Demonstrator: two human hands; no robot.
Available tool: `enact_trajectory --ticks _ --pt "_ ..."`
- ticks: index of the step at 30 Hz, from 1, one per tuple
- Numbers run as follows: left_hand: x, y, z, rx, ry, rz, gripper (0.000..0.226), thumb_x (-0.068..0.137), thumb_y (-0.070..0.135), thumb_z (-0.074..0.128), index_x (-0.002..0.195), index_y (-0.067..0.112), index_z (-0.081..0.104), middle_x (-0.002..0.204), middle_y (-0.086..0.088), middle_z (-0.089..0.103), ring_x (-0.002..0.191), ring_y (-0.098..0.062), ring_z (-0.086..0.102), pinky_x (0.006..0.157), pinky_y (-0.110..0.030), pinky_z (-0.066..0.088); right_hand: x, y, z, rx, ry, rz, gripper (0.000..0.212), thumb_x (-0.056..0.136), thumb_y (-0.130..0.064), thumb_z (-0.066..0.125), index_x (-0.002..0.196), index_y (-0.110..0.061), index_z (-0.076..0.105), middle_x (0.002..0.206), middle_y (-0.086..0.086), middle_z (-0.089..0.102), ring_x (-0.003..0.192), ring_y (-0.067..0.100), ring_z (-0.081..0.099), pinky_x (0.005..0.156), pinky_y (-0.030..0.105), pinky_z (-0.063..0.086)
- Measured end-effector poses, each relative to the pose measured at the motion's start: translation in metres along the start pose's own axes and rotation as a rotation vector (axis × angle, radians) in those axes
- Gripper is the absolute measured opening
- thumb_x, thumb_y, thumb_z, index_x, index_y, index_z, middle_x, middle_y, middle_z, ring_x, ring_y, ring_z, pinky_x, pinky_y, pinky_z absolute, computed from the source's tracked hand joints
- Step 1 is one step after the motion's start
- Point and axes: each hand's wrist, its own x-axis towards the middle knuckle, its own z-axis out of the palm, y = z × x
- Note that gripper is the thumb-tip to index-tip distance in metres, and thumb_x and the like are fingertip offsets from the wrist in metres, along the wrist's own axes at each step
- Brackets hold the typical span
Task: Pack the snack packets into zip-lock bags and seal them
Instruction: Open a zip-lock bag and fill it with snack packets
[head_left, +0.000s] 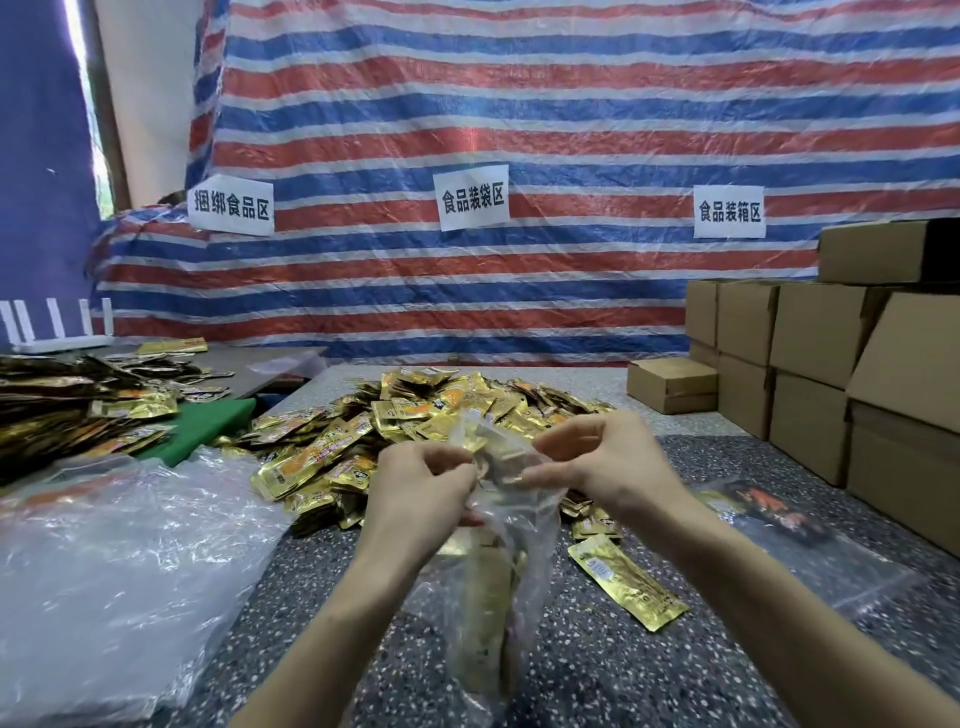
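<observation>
A clear zip-lock bag (493, 587) hangs between both hands over the speckled table (597, 675), with gold snack packets visible inside it. My left hand (415, 488) pinches the bag's top edge on the left. On the right, my right hand (602, 457) pinches the same top edge. Behind the hands lies a big heap of gold snack packets (363, 431). One loose gold packet (626, 582) lies flat on the table, right of the bag.
A stack of clear plastic bags (104, 582) covers the near left. More gold packets (72, 400) are piled at far left beside a green board (208, 421). Cardboard boxes (821, 374) stand along the right. A filled clear bag (779, 525) lies right of my forearm.
</observation>
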Motion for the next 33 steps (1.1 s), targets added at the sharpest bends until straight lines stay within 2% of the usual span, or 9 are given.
enact_trajectory --ticks 5,10,12,15,19,22,24,27,33 --pt "0.009 0.003 -0.004 0.009 0.004 0.017 0.014 0.084 -0.003 0.066 0.081 0.009 0.072 0.077 -0.006 0.071 0.049 -0.012 0.066 0.044 -0.021 0.05 0.011 -0.003 0.001 0.109 0.141 -0.014 0.012 0.075 -0.006 0.083 0.08 -0.014 0.076 0.078 -0.002 0.077 0.074 0.011 0.073 0.061 0.023 0.056" --pt "0.025 0.003 -0.005 0.387 0.035 0.043 0.024 0.073 0.005 0.077 0.075 0.008 0.054 0.081 -0.008 0.067 0.065 -0.02 0.06 0.059 -0.04 0.053 0.021 0.006 0.008 0.191 0.143 -0.006 0.011 0.08 -0.004 0.079 0.087 -0.01 0.073 0.086 0.004 0.076 0.081 0.018 0.073 0.064 0.024 0.056" --pt "0.033 0.004 -0.008 0.451 0.07 0.064 0.026 0.075 0.0 0.071 0.075 0.011 0.048 0.084 -0.014 0.065 0.063 -0.02 0.059 0.054 -0.037 0.048 0.027 0.01 0.007 0.241 0.117 -0.009 0.007 0.084 -0.016 0.076 0.088 -0.011 0.073 0.085 0.002 0.077 0.08 0.016 0.072 0.062 0.023 0.054" --pt "0.043 0.005 -0.014 0.283 0.013 0.036 0.023 0.084 -0.006 0.061 0.077 0.008 0.045 0.089 -0.023 0.065 0.053 -0.021 0.069 0.044 -0.029 0.051 0.044 0.027 -0.001 0.276 0.171 -0.019 0.035 0.098 -0.041 0.055 0.088 -0.012 0.073 0.086 0.002 0.077 0.081 0.018 0.073 0.071 0.029 0.057" --pt "0.045 -0.001 -0.017 0.041 -0.081 -0.006 0.018 0.088 -0.015 0.051 0.08 0.002 0.05 0.093 -0.028 0.065 0.056 -0.022 0.071 0.047 -0.027 0.055 0.073 0.087 -0.014 -0.185 0.261 0.003 0.018 0.1 -0.024 0.058 0.086 -0.02 0.069 0.093 0.0 0.072 0.092 0.02 0.067 0.072 0.025 0.049" --pt "0.043 -0.006 -0.02 -0.016 -0.127 -0.009 0.026 0.091 -0.012 0.053 0.089 0.007 0.07 0.094 -0.026 0.069 0.054 -0.015 0.066 0.049 -0.023 0.052 0.087 0.143 -0.014 -0.616 0.045 0.095 0.016 0.096 -0.018 0.06 0.098 -0.023 0.075 0.13 0.004 0.064 0.124 0.022 0.054 0.104 0.039 0.041" --pt "0.041 -0.008 -0.022 -0.029 -0.17 -0.018 0.038 0.093 -0.01 0.05 0.083 0.014 0.078 0.092 -0.021 0.072 0.055 -0.015 0.064 0.051 -0.026 0.054 0.094 0.164 -0.011 -0.797 -0.07 0.119 0.021 0.095 -0.024 0.058 0.101 -0.035 0.075 0.152 -0.001 0.045 0.145 0.026 0.031 0.119 0.055 0.021" --pt "0.039 -0.008 -0.022 -0.035 -0.211 -0.03 0.045 0.092 -0.009 0.046 0.082 0.017 0.08 0.083 -0.011 0.076 0.055 -0.014 0.064 0.054 -0.029 0.056 0.101 0.177 -0.004 -0.824 -0.133 0.129 0.029 0.097 -0.028 0.051 0.117 -0.039 0.07 0.16 -0.002 0.033 0.151 0.023 0.018 0.12 0.057 0.01" --pt "0.034 -0.01 -0.021 -0.053 -0.191 -0.05 0.037 0.092 -0.012 0.047 0.084 0.005 0.078 0.094 -0.015 0.073 0.048 -0.007 0.062 0.048 -0.021 0.051 0.096 0.175 -0.005 -0.759 0.151 0.083 0.044 0.098 -0.024 0.058 0.141 -0.014 0.054 0.154 0.002 0.043 0.139 0.022 0.043 0.115 0.05 0.035"
